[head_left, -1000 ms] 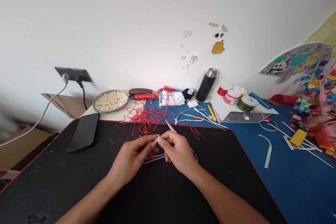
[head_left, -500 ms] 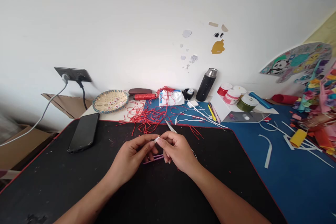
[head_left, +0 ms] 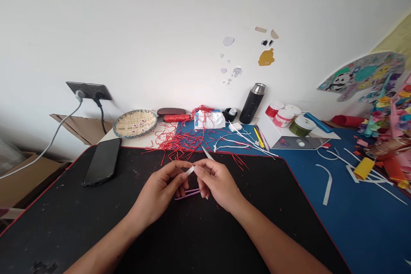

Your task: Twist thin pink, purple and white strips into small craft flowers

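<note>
A small white strip (head_left: 190,171) is pinched between the fingertips of both hands above the black mat (head_left: 128,205). My left hand (head_left: 163,188) grips its lower left end with thumb and forefinger. At its upper right end my right hand (head_left: 215,182) has thumb and forefinger closed on it. Behind and below the fingers lies a purple tool (head_left: 189,194), partly covered by both hands. A pointed silvery blade (head_left: 207,153) sticks out just beyond my right hand; the rest of it is hidden.
Red cords (head_left: 180,143) are heaped beyond the mat, near a woven basket (head_left: 135,124) and a phone (head_left: 102,162). Right of them stand a black flask (head_left: 252,103) and paint jars (head_left: 283,117). White strips (head_left: 328,184) and coloured paper (head_left: 364,168) lie at the right.
More of the white strip now shows between the fingertips, as my right thumb has shifted slightly right. Both hands stay in nearly the same place.
</note>
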A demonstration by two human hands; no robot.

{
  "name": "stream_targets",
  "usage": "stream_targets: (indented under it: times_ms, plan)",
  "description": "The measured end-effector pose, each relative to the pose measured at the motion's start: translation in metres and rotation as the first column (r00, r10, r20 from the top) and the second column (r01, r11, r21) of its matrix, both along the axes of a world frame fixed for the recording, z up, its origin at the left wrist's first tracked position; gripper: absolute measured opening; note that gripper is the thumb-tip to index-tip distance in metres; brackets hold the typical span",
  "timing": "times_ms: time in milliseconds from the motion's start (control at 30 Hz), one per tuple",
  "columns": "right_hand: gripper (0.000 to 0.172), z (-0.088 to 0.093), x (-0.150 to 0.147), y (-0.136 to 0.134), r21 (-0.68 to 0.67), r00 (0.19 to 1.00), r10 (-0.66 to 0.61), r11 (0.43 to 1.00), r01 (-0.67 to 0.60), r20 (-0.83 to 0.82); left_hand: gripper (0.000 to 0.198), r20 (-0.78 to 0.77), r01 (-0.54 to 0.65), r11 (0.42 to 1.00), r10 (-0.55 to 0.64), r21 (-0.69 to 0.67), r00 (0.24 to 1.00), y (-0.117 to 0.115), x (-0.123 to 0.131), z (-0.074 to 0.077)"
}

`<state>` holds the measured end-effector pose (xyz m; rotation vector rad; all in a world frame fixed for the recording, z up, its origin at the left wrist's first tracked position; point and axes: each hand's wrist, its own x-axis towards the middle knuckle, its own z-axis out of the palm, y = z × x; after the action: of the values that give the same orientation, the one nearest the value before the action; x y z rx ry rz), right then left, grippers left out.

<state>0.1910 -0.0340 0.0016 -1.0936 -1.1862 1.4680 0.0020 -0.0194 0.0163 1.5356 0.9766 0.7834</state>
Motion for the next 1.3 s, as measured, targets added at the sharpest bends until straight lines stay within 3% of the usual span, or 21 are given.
stream_targets:
  times_ms: [567, 833, 1100, 1300]
  plan:
    - [0.043, 0.0031, -0.0002, -0.0005, -0.009, 0.999, -0.004, 1.0, 0.004, -0.042, 0.042, 0.203, 0.125, 0.973, -0.085, -0.193, 0.975, 0.0038, 0.0021, 0.0068]
    - [0.043, 0.0028, -0.0004, -0.0002, -0.025, 0.999, 0.004, 1.0, -0.005, -0.045, 0.03, 0.09, 0.026, 0.996, -0.018, -0.089, 0.996, -0.0001, 0.0009, -0.0005]
    - [0.043, 0.0014, -0.0004, 0.0001, -0.063, 0.995, -0.004, 0.998, -0.002, -0.1, 0.028, 0.069, -0.005, 0.998, 0.01, -0.066, 0.998, -0.0005, 0.0026, 0.001]
    - [0.042, 0.0012, -0.0005, -0.0001, -0.114, 0.987, -0.008, 0.993, -0.01, -0.161, 0.024, -0.049, -0.014, 0.998, 0.017, 0.054, 0.999, -0.0034, -0.0001, -0.0019]
